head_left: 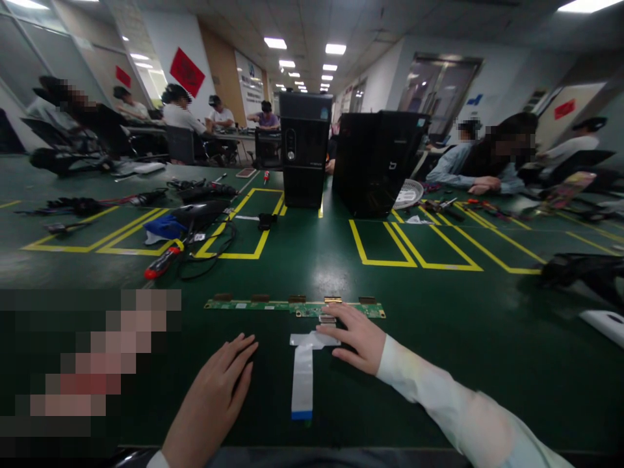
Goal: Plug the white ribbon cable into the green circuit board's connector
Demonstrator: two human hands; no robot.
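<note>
A long, narrow green circuit board [253, 305] lies across the green table in front of me. A white flat ribbon cable [303, 377] with a blue end runs from the board's middle toward me. My right hand [353, 337] rests with fingers spread on the cable's upper end, fingertips at the board's connector. My left hand [219, 390] lies flat and open on the table, left of the cable, holding nothing.
Two black computer towers [305, 149] [377, 162] stand at mid-table. A red-handled screwdriver [163, 261], a blue cloth [164, 228] and black cables [209, 250] lie at the left. Yellow tape outlines [390, 262] mark the table. Several people sit at the far sides. A blurred patch covers the lower left.
</note>
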